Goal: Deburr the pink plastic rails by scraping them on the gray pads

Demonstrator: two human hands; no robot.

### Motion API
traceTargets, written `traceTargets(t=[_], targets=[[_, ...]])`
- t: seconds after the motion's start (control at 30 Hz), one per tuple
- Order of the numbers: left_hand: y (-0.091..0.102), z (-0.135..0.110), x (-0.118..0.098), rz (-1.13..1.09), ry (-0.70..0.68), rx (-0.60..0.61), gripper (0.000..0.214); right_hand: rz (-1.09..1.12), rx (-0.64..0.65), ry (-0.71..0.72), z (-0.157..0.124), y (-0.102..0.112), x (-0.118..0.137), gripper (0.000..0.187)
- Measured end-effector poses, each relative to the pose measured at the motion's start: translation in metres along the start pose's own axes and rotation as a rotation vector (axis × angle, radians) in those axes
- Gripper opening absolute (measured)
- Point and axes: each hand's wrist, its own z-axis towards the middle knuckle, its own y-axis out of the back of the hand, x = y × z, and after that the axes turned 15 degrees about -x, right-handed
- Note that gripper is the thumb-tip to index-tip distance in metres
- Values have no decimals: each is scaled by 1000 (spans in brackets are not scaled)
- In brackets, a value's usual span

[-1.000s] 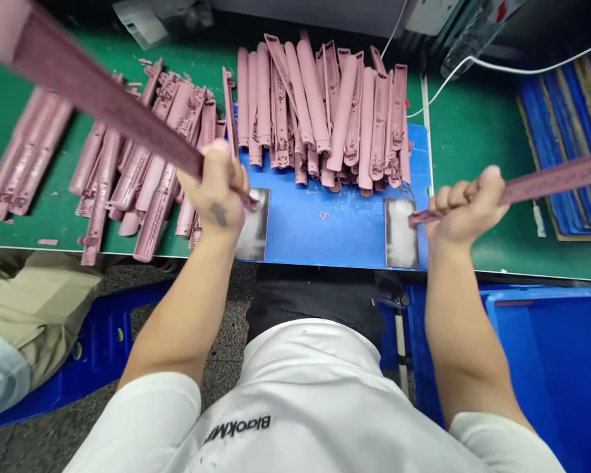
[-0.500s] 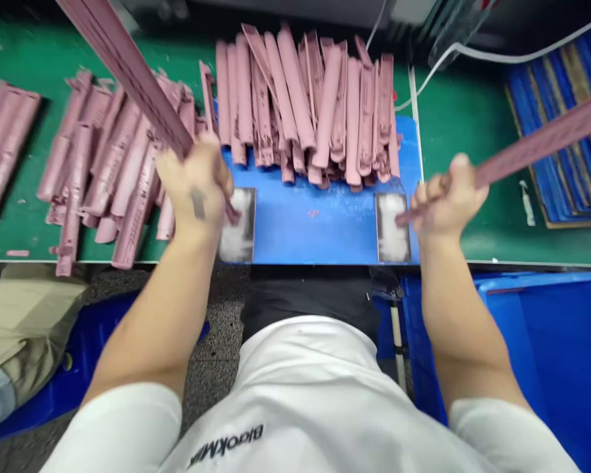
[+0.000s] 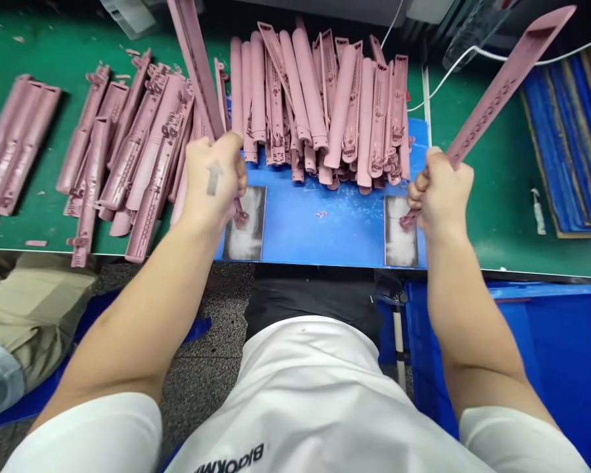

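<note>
2 pink strips (image 3: 487, 112) jut above and below the hands (image 3: 211, 180), 1 each.

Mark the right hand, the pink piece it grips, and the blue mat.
Right hand (image 3: 443, 189): head view, back of the hand.
Pink piece (image 3: 503, 87): head view, middle of its upper length.
Blue mat (image 3: 325, 242): head view, bare stretch near its front edge.

A long green table (image 3: 495, 217) with a thin pale edge runs from side to side. Behind it is a flat gray wall (image 3: 325, 9), with dark shadow along its bottom. The floor (image 3: 209, 368) below is gray and speckled.
</note>
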Motion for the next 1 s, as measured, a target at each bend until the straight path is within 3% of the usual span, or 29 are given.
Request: traceTargets(t=[0.13,0.27,0.37,0.43,0.5,0.63,0.77,0.9,1.0], targets=[[-2,1,0,-156,-98,-44,47,82,-127,53,-7,1,4,53],[-9,6,-3,-87,-11,-41,55,142,-100,118,-9,12,2,52],[-15,8,-5,-107,-58,-101,57,177,-152,120,-4,12,-1,50],[-13,5,-4,-58,-59,-33,56,133,-77,94,-3,10,-2,52],[-9,1,-3,-17,-66,26,54,101,-35,126,-5,8,-4,55],[3,-3,1,-180,-133,-22,51,184,-146,253,-11,14,-5,55],[6,-1,12,-224,-131,67,60,142,-26,158,-16,21,-3,58],[12,-5,24,-342,-314,58,64,303,-152,250,-33,24,-1,60],[35,-22,25,-339,-418,183,75,332,2,340,-55,41,-1,66]])
